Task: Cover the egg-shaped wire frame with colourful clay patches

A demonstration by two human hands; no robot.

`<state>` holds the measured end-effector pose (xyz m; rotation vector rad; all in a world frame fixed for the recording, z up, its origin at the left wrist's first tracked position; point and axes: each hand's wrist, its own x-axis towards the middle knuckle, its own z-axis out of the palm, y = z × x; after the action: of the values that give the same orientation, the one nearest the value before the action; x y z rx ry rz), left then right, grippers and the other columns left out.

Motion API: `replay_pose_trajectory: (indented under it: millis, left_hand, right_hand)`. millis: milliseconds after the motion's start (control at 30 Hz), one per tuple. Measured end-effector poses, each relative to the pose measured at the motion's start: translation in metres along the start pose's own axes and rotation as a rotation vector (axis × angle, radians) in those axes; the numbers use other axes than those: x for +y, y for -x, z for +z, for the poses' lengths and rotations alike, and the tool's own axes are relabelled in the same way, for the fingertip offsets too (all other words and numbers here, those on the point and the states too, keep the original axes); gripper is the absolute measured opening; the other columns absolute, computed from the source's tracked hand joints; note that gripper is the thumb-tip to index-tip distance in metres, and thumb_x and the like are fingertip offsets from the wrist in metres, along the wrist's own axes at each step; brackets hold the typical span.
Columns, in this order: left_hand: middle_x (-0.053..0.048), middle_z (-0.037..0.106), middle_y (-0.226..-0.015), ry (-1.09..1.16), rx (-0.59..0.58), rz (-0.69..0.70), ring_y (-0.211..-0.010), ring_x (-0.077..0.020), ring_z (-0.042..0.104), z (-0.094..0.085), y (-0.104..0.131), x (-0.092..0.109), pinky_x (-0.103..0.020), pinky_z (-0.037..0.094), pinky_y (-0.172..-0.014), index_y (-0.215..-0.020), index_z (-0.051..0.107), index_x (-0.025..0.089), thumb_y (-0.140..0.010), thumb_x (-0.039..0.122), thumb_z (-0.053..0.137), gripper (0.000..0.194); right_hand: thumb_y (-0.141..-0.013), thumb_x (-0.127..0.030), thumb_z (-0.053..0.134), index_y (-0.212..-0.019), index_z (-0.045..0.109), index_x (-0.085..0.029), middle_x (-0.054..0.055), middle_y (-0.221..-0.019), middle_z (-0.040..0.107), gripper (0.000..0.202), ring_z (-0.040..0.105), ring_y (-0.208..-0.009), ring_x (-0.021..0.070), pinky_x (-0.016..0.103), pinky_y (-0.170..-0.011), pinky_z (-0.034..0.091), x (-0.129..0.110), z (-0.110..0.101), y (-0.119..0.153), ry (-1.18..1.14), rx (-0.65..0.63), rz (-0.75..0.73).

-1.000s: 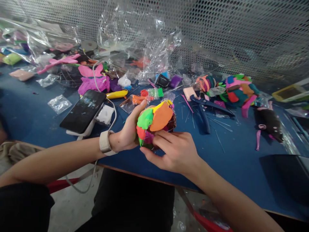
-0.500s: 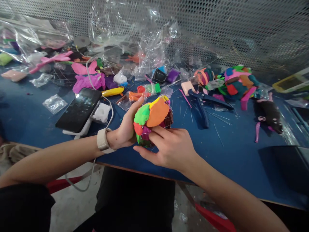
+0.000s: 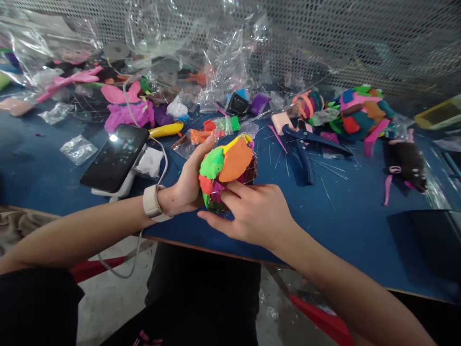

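Observation:
Between my hands, above the front part of the table, is a rounded modelling-clay figure (image 3: 236, 162) in orange, green, yellow, red and magenta patches. Wire mesh shows along its uncovered right and lower sides. My left hand (image 3: 188, 185) is wrapped round its left side, thumb up along the edge, the other fingers hidden behind. From the right, my right hand (image 3: 261, 211) presses bent fingertips against the magenta patch on its lower front, the thumb held below. Whether anything small is between those fingertips is hidden.
On the blue table (image 3: 345, 240) lie a phone (image 3: 115, 156) with a cable, dark-blue pliers (image 3: 304, 156), loose wires and a yellow tool (image 3: 166, 129). Farther back are a multicoloured clay model (image 3: 367, 113), a black clay animal (image 3: 406, 163) and plastic wrapping (image 3: 230, 62) before a perforated panel.
The camera view has shifted slightly. Both hands keep their places on the clay figure, with the right fingertips still at its magenta patch. The phone screen now shows a bright reflection.

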<state>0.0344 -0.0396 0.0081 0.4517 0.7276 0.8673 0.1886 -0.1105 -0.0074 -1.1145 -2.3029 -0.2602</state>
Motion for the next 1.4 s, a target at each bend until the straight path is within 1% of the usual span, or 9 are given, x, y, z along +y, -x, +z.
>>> replay_pose_trajectory:
  millis: [133, 467, 600, 733, 833, 967, 1067, 1167, 1400]
  left_hand:
    - [-0.005, 0.090, -0.097, 0.032, 0.026, -0.021, -0.126, -0.0372, 0.088, -0.001, -0.001, -0.001, -0.042, 0.071, -0.106, -0.117, 0.089, 0.021, -0.115, 0.044, 0.044, 0.051]
    - [-0.004, 0.090, -0.099, 0.004, 0.043, -0.003, -0.117, -0.0344, 0.091, -0.005, -0.001, -0.001, -0.037, 0.074, -0.096, -0.118, 0.086, 0.020, -0.115, 0.035, 0.050, 0.039]
    - [-0.004, 0.089, -0.103, -0.005, 0.091, 0.086, -0.121, -0.0296, 0.089, -0.002, -0.001, 0.000, -0.030, 0.074, -0.093, -0.124, 0.083, 0.018, -0.122, 0.036, 0.040, 0.047]
    - [-0.005, 0.089, -0.107, 0.014, 0.051, 0.058, -0.122, -0.0290, 0.089, -0.001, 0.001, 0.003, -0.029, 0.074, -0.092, -0.125, 0.081, 0.018, -0.125, 0.040, 0.041, 0.046]
    - [-0.003, 0.089, -0.112, 0.039, 0.033, 0.042, -0.125, -0.0298, 0.089, -0.001, 0.001, 0.004, -0.030, 0.074, -0.094, -0.128, 0.081, 0.020, -0.123, 0.040, 0.047, 0.040]
    - [-0.003, 0.090, -0.116, 0.094, 0.032, 0.017, -0.129, -0.0309, 0.088, 0.001, 0.002, 0.004, -0.033, 0.073, -0.099, -0.132, 0.083, 0.021, -0.121, 0.041, 0.048, 0.042]
    - [-0.003, 0.091, -0.115, 0.079, 0.017, 0.012, -0.128, -0.0315, 0.088, 0.003, 0.004, 0.005, -0.036, 0.072, -0.103, -0.130, 0.086, 0.019, -0.121, 0.043, 0.045, 0.048]
    - [-0.005, 0.091, -0.111, 0.066, -0.015, -0.002, -0.125, -0.0321, 0.089, 0.004, 0.007, 0.007, -0.037, 0.070, -0.107, -0.127, 0.086, 0.015, -0.121, 0.044, 0.044, 0.051]
    - [-0.005, 0.090, -0.109, 0.089, -0.005, -0.002, -0.120, -0.0323, 0.090, -0.004, 0.004, 0.006, -0.036, 0.071, -0.102, -0.125, 0.085, 0.015, -0.118, 0.042, 0.049, 0.046]
  right_hand:
    - [-0.115, -0.061, 0.070, -0.090, 0.088, -0.016, 0.007, -0.085, 0.084, 0.054, 0.060, -0.056, 0.0150, 0.037, -0.056, 0.029, -0.001, -0.001, 0.001, 0.067, 0.020, -0.009]
    - [-0.114, -0.060, 0.072, -0.087, 0.083, -0.016, 0.006, -0.083, 0.083, 0.052, 0.064, -0.059, 0.0162, 0.037, -0.057, 0.035, 0.003, -0.002, -0.002, 0.024, 0.028, -0.042]
    - [-0.109, -0.040, 0.068, -0.086, 0.079, -0.018, 0.003, -0.085, 0.082, 0.034, 0.066, -0.063, 0.0159, 0.036, -0.058, 0.041, 0.011, -0.012, -0.005, -0.055, 0.068, -0.094]
    - [-0.095, -0.015, 0.063, -0.078, 0.071, -0.021, 0.000, -0.077, 0.077, 0.020, 0.059, -0.059, 0.0146, 0.034, -0.057, 0.041, 0.018, -0.020, -0.009, -0.044, 0.081, -0.140]
    - [-0.095, -0.012, 0.067, -0.078, 0.071, -0.021, 0.000, -0.080, 0.079, 0.019, 0.062, -0.061, 0.0143, 0.033, -0.057, 0.045, 0.019, -0.020, -0.009, -0.026, 0.103, -0.170]
    - [-0.098, -0.015, 0.073, -0.080, 0.073, -0.025, 0.000, -0.101, 0.090, 0.020, 0.071, -0.068, 0.0155, 0.035, -0.060, 0.053, 0.023, -0.018, -0.003, -0.071, 0.139, -0.163]
    - [-0.104, -0.023, 0.078, -0.089, 0.080, -0.032, 0.000, -0.102, 0.090, 0.017, 0.077, -0.076, 0.0205, 0.039, -0.066, 0.061, 0.029, -0.015, 0.001, -0.147, 0.174, -0.066]
    - [-0.106, -0.033, 0.083, -0.114, 0.088, -0.040, 0.002, -0.108, 0.089, 0.012, 0.082, -0.096, 0.0280, 0.046, -0.081, 0.068, 0.035, -0.013, 0.002, -0.228, 0.168, 0.021]
    - [-0.105, -0.023, 0.083, -0.139, 0.086, -0.039, 0.005, -0.135, 0.087, 0.038, 0.082, -0.126, 0.0335, 0.054, -0.106, 0.071, 0.029, -0.003, -0.001, -0.219, 0.277, -0.106]
